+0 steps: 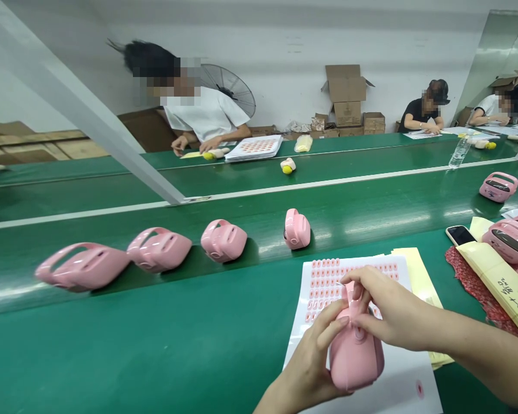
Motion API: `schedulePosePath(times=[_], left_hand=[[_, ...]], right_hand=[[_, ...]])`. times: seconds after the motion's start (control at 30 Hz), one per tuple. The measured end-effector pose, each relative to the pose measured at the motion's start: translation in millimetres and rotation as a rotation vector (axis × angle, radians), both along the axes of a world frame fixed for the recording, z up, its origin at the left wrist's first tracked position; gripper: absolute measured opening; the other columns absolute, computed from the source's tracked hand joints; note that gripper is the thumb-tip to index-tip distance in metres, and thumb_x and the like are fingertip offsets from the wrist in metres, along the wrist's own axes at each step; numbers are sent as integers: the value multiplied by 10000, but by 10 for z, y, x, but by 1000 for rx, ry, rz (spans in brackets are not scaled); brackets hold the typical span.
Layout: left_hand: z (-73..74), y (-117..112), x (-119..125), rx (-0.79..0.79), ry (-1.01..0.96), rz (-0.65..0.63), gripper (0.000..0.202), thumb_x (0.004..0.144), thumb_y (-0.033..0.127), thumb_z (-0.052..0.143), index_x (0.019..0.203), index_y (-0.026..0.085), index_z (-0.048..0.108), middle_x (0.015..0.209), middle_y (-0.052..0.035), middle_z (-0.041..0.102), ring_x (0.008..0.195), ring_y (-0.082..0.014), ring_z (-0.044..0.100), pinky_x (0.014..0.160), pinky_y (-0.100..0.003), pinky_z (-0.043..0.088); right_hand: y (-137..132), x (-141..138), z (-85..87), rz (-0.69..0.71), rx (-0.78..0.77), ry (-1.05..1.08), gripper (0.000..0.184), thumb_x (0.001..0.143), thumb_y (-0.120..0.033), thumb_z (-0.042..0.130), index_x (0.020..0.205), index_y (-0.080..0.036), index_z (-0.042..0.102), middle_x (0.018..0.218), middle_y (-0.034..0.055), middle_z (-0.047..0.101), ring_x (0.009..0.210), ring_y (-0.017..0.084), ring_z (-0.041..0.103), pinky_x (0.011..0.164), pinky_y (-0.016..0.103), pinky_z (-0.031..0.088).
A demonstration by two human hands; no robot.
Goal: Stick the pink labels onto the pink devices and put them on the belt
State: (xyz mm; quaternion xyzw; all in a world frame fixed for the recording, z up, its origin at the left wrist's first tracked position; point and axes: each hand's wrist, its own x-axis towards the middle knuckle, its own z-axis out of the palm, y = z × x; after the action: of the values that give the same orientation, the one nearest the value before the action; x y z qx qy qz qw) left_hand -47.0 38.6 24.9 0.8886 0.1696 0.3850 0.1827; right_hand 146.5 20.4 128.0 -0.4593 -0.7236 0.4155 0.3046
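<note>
A rounded pink plastic case with a carrying handle (pixel 354 365) is held tilted above a white sticker sheet (pixel 304 351). My left hand (pixel 313 359) wraps its left side and underside, fingertips near the base of the handle. My right hand (pixel 373 299) is closed about the handle, its thumb pressing close to a small round spot on the case. A thin pale sliver shows by the right fingertips, too small to name. Rows of small pink-and-red stickers cover the sheet's upper part, partly hidden by my hands. One sticker sits alone at its lower right.
Several similar pink cases (pixel 224 240) stand along the green belt (pixel 259 213). Yellow paper (pixel 418 276), a phone (pixel 460 234), red bubble wrap (pixel 470 282) and more pink cases (pixel 507 238) lie rightward. A slanted white post (pixel 125 155) rises at left. Co-workers sit across.
</note>
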Motion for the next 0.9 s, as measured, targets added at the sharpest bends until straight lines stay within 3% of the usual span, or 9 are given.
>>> schedulePosePath(times=[0.23,0.33,0.47,0.57,0.63,0.7,0.8,0.9], left_hand=[[3,-16,-4,16,-3,24,1039,537,293,806,1365,279,177,1272,-199,406,1133,-351,484,846,-484,462],[-7,-18,-23,19,-20,24,1030,546,295,800,1368,259,180,1271,-205,390,1144,-354,470,842,-475,467],[8,-26,-32,1,-37,13,1045,544,320,807,1374,275,173,1260,-192,388,1134,-350,473,822,-463,479],[36,-42,2,-1,-46,-8,1104,500,346,833,1378,289,165,1258,-186,375,1129,-354,472,826,-460,477],[58,-55,42,-1,-38,-17,1126,476,355,843,1378,298,172,1260,-181,351,1128,-361,467,827,-458,478],[87,-68,85,-8,-23,-18,1131,466,357,845,1378,304,177,1256,-172,332,1133,-369,458,834,-464,475],[143,-90,135,-54,-3,12,1164,441,329,848,1379,308,158,1253,-161,322,1154,-382,432,868,-492,452],[180,-110,158,-120,22,49,1147,455,262,829,1378,303,150,1259,-164,322,1162,-380,423,871,-492,446]], right_hand=[[-62,-44,59,18,58,-84,452,780,-24,456,1194,-201,410,1136,99,496,1051,203,501,876,385,446],[-55,-61,2,14,112,-92,437,797,-49,448,1204,-199,397,1134,113,479,1052,213,501,894,412,439],[116,21,-259,-93,208,72,461,818,-119,461,1250,-212,329,1203,127,435,1135,213,460,968,439,379],[315,104,-552,-43,43,215,562,797,-141,503,1298,-204,258,1232,125,443,1177,198,438,994,423,339],[416,117,-738,45,-146,301,641,767,-173,556,1318,-196,229,1109,93,532,1062,186,521,905,384,404],[468,91,-877,53,-292,380,661,762,-218,569,1327,-192,227,866,14,585,809,150,585,717,307,452],[470,40,-972,-35,-350,449,656,762,-239,551,1334,-175,236,608,-84,500,530,96,478,514,221,351],[451,28,-983,-66,-338,483,705,732,-221,553,1348,-154,216,529,-118,441,461,75,381,468,203,269]])
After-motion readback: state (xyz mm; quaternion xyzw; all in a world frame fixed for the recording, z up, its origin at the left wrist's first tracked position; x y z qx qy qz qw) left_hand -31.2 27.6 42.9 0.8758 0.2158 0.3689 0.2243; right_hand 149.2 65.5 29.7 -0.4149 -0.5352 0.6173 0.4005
